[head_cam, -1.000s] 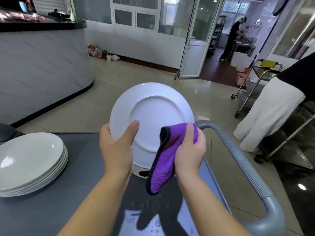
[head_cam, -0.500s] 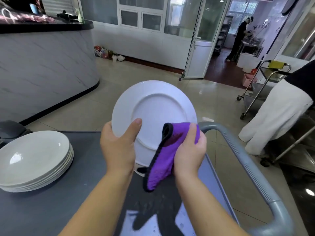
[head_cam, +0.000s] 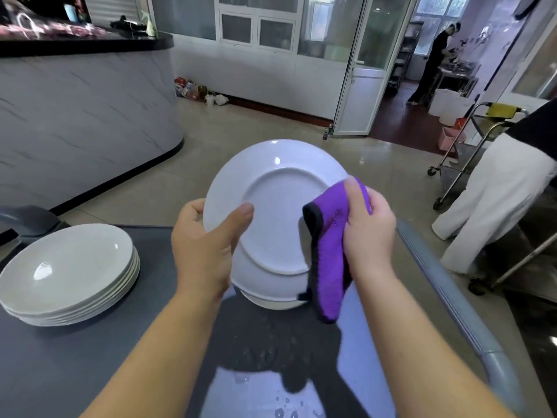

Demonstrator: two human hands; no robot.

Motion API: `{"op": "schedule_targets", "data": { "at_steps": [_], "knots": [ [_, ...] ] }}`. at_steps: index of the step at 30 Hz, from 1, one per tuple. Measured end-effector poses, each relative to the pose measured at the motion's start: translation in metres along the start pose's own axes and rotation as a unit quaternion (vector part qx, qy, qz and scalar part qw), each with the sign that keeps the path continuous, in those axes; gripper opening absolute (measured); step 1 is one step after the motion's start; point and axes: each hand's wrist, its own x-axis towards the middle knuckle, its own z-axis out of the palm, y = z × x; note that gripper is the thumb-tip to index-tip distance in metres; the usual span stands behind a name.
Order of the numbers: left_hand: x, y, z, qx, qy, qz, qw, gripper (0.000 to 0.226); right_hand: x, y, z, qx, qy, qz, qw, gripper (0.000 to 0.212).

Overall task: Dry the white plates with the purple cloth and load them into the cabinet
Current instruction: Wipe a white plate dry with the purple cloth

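Drying underway: left hand grips 1 white plate by rim, right hand clutches purple cloth against it; cabinet loading likely pending.

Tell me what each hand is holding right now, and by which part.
Left hand grips the white plate at its left rim, thumb on the near face. Right hand pinches the purple cloth by its upper end, against the plate's right rim.

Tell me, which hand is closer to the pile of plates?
Left. The left hand grips the held plate beside the pile; the right hand, pinching the purple cloth, is farther off across that plate.
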Motion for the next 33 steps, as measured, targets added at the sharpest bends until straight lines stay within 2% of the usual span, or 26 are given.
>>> {"op": "schedule_targets", "data": {
  "at_steps": [2, 5, 7, 10, 13, 15, 18, 20, 22, 24, 27, 30, 31, 33],
  "knots": [
    [-0.011, -0.006, 0.008, -0.001, 0.04, 0.008, 0.999, 0.039, -0.023, 0.014, 0.008, 0.051, 0.078, 0.074, 0.993, 0.029],
    [-0.019, -0.013, 0.008, -0.009, 0.048, -0.022, 0.999, 0.032, -0.045, 0.032, 0.014, 0.05, 0.088, 0.12, 0.988, 0.036],
    [-0.015, -0.013, -0.002, -0.02, 0.002, -0.057, 0.998, 0.036, -0.034, 0.034, 0.006, 0.032, 0.047, 0.107, 0.993, 0.032],
    [-0.004, -0.005, -0.016, -0.003, -0.087, -0.088, 0.992, 0.049, -0.008, 0.016, -0.01, -0.04, -0.062, 0.021, 0.997, 0.026],
    [0.0, -0.001, -0.017, 0.02, -0.086, -0.071, 0.994, 0.053, 0.008, -0.006, -0.016, -0.106, -0.146, -0.058, 0.982, 0.018],
    [-0.001, -0.001, -0.015, 0.034, -0.047, -0.031, 0.998, 0.052, 0.007, -0.007, -0.013, -0.085, -0.115, -0.06, 0.988, 0.02],
    [-0.011, -0.006, -0.004, -0.003, 0.017, 0.003, 1.0, 0.043, -0.02, 0.009, 0.002, 0.011, 0.03, 0.032, 0.999, 0.032],
    [-0.016, -0.014, 0.003, -0.041, 0.058, -0.005, 0.997, 0.032, -0.048, 0.02, 0.014, 0.041, 0.085, 0.088, 0.992, 0.034],
    [-0.019, -0.019, 0.004, -0.072, 0.061, -0.027, 0.995, 0.029, -0.059, 0.027, 0.016, 0.044, 0.077, 0.102, 0.991, 0.033],
    [-0.018, -0.022, -0.006, -0.083, 0.006, -0.058, 0.995, 0.04, -0.047, 0.025, 0.009, 0.03, 0.039, 0.084, 0.995, 0.034],
    [-0.011, -0.025, -0.023, -0.073, -0.095, -0.109, 0.987, 0.037, -0.017, 0.009, -0.005, -0.002, -0.027, 0.039, 0.999, 0.028],
    [-0.004, -0.018, -0.024, -0.12, -0.123, -0.113, 0.979, 0.065, -0.005, -0.002, -0.011, -0.004, -0.057, -0.007, 0.998, 0.021],
    [-0.001, -0.016, -0.022, -0.137, -0.115, -0.101, 0.979, 0.06, -0.007, 0.0, -0.009, -0.005, -0.059, -0.016, 0.998, 0.019],
    [0.003, -0.008, -0.022, -0.13, -0.088, -0.079, 0.984, 0.034, -0.021, 0.014, -0.004, 0.002, -0.04, -0.007, 0.999, 0.02]
  ]
}}
